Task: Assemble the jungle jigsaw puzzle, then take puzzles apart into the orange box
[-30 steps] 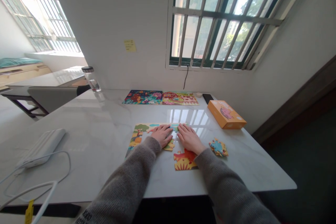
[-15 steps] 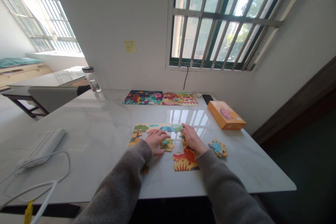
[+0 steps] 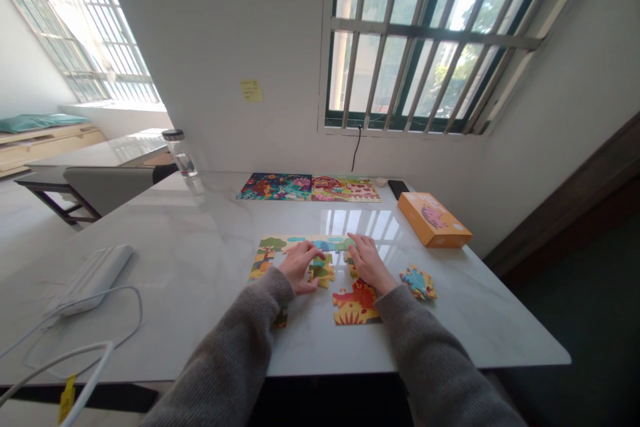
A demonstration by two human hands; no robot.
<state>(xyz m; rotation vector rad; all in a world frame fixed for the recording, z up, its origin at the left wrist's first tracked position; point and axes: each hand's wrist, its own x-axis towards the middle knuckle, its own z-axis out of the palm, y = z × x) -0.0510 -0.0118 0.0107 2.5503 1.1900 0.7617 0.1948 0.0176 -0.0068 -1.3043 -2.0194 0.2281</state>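
A partly assembled jigsaw puzzle (image 3: 273, 245) lies flat in front of me, with a joined top edge and side sections. My left hand (image 3: 299, 268) curls its thumb and fingers around the left side of a green and yellow puzzle piece (image 3: 323, 269) inside the frame. My right hand (image 3: 369, 263) rests with fingers stretched along the puzzle's upper right side, pressing on its edge pieces. Below it sits a joined section with a red animal (image 3: 354, 307). To the right lies a small pile of loose pieces (image 3: 419, 281), blue and yellow.
An orange box (image 3: 433, 219) stands at the right, with a black phone (image 3: 398, 188) behind it. Two finished puzzle pictures (image 3: 310, 188) lie along the wall. A bottle (image 3: 181, 155) stands at the back left; a white power strip (image 3: 93, 279) with cables lies at the left.
My left hand has drawn its fingers in from a flatter pose around the inner piece, which has moved slightly away from me. My right hand stays at the upper right side.
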